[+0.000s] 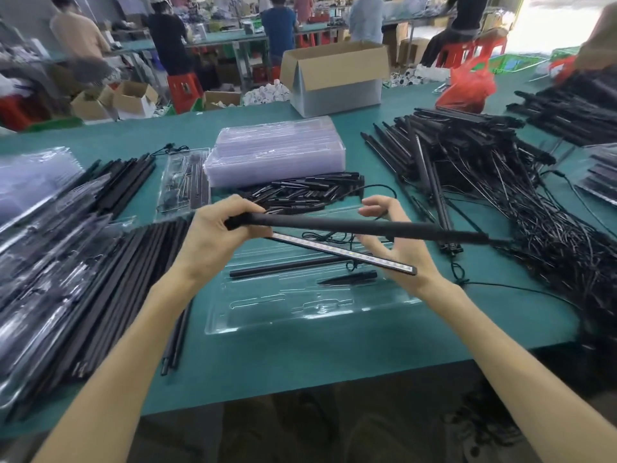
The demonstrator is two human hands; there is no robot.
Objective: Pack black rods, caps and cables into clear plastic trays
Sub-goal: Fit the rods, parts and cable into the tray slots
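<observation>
My left hand (pixel 217 228) grips the left ends of two rods above the tray: a round black rod (pixel 367 227) reaching to the right, and a flat light bar (pixel 344 252) with a white strip facing up. My right hand (pixel 397 242) has loosely spread fingers under the black rod, and the light bar's right end lies across its palm. A thin black cable (pixel 377 190) loops over its fingers. Below, a clear plastic tray (pixel 300 305) holds one black rod (pixel 283 267) and a pointed black cap (pixel 350 277).
A stack of empty clear trays (pixel 277 148) stands behind a pile of small black caps (pixel 307 192). Cabled rods (pixel 484 168) are heaped at right, plain black rods (pixel 110 262) and packed trays at left. A cardboard box (pixel 334 78) stands at the table's far edge. People work beyond.
</observation>
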